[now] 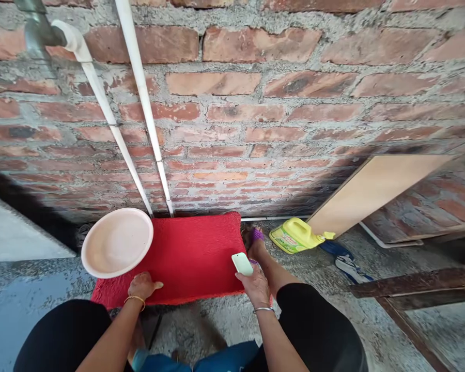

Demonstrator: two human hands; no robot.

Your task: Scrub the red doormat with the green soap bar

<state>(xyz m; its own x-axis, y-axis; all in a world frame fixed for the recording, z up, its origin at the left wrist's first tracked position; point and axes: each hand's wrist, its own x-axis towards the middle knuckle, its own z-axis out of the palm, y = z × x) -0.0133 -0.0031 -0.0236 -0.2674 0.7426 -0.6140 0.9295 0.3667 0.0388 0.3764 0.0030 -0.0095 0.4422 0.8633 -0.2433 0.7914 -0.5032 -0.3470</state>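
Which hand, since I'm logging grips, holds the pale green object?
The right hand holds the pale green object; the left hand rests on the red cloth.

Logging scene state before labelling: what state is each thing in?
Red cloth, spread out
Pale green block, held in right hand
Left hand, fingers curled, thumb out
Basin, open side up
Jug, seems capped; probably on its side
Board, leaning against brick wall
Floor, wet-looking at picture left

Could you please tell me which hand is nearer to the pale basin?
Left. The left hand is on the red cloth, close beside the pale basin; the right hand is farther off, near the cloth's opposite end.
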